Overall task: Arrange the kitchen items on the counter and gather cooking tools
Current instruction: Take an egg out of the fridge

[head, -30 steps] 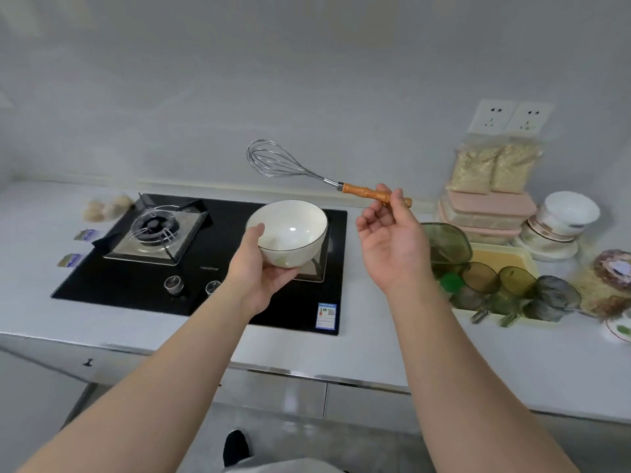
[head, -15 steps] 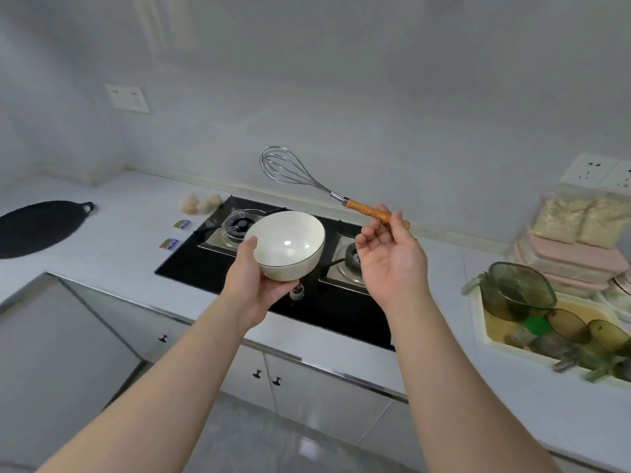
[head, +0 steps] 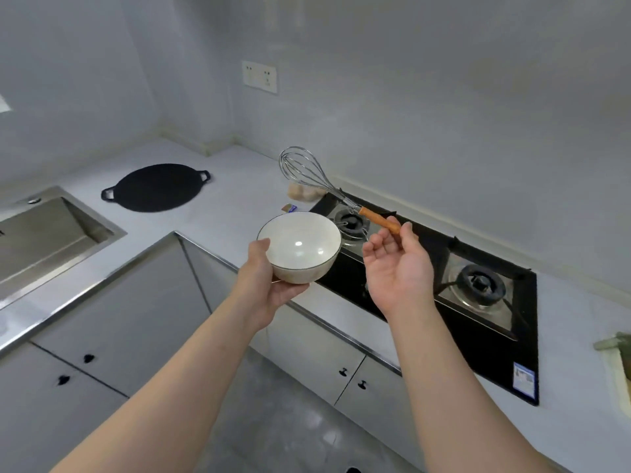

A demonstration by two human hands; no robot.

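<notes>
Our whisk [head: 319, 184] slants wires up-left, wooden handle down-right, pinched in our right hand [head: 397, 268] fingertips. Our left hand [head: 269, 285] cups the upright white bowl [head: 299, 246].

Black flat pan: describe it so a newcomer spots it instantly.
On the grey counter, look in the corner between the steel sink and the gas hob. The pan lies flat there: a round black disc with a loop handle at each end, unlike the rectangular hob.

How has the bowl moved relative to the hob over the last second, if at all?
Yes. The bowl, held in the left hand, has shifted left: it was in front of the right burner of the hob and now sits left of the left burner.
</notes>
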